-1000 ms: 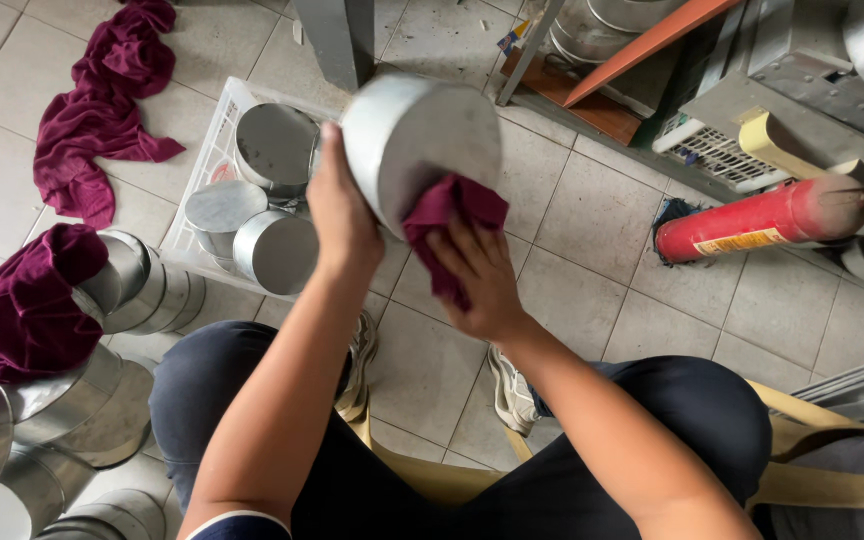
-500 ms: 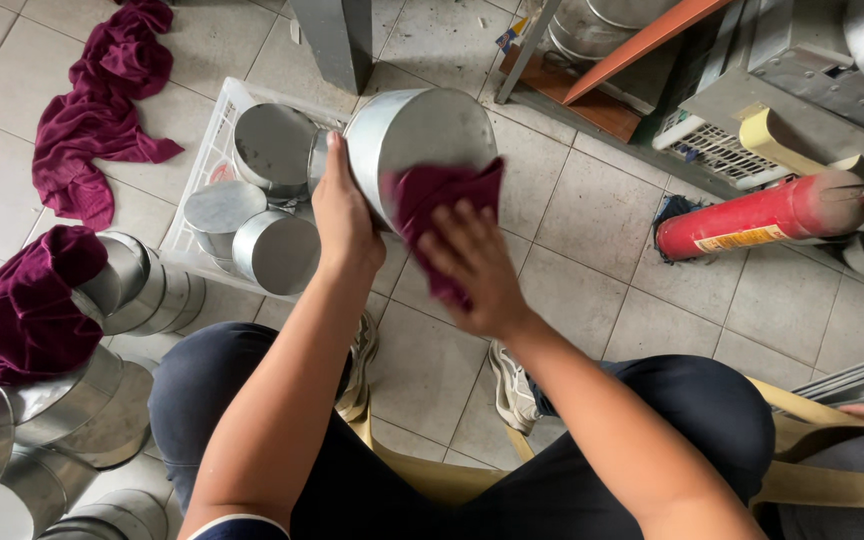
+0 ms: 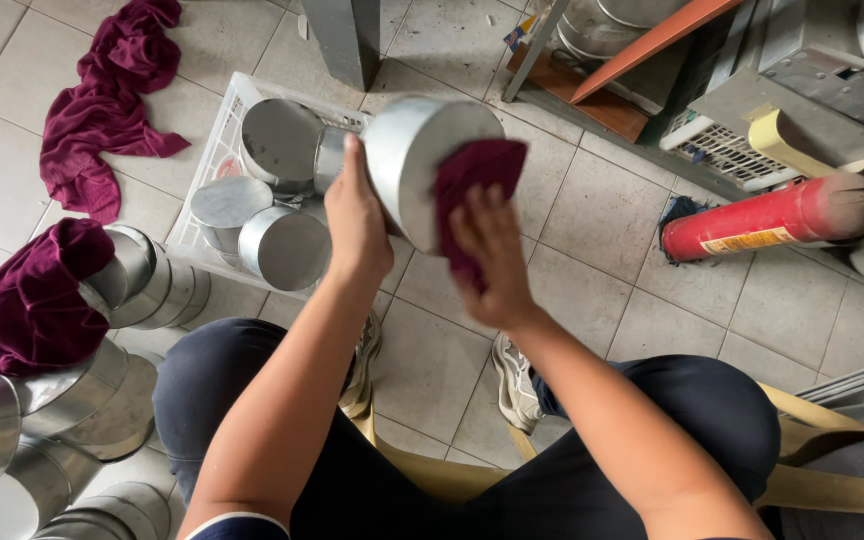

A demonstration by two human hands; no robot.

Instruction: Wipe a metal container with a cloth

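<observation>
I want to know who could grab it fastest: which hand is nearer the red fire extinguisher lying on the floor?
Right. The right hand presses a maroon cloth on the metal can, on the fire extinguisher side; the left hand grips the can's far side.

Tins [image 3: 272,210] lie in a tray [image 3: 214,150] left of the extinguisher [image 3: 772,215].
</observation>
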